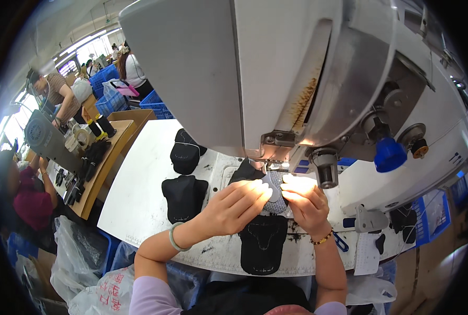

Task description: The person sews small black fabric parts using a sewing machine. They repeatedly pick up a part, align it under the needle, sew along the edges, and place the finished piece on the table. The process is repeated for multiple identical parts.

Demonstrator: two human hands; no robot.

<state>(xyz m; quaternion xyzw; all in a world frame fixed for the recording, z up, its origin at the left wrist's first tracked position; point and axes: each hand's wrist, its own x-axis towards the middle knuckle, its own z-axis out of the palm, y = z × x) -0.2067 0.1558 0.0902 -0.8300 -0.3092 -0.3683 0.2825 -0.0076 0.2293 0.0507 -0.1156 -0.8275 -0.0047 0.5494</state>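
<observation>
My left hand (234,206) and my right hand (305,202) press down on a grey and black fabric piece (274,195) under the head of a large white sewing machine (297,79). The fingertips of both hands meet over the fabric, just below the needle area, which a lamp lights brightly. A black cut panel with pale stitching (263,242) lies on the white table (139,178) right below my hands. I wear a pale green bangle on the left wrist and a beaded bracelet on the right.
Two stacks of black fabric pieces (184,195) (185,151) lie to the left on the table. Blue-handled scissors (340,242) rest to the right. Other people work at benches on the far left, near blue crates (108,89) and plastic bags (81,257).
</observation>
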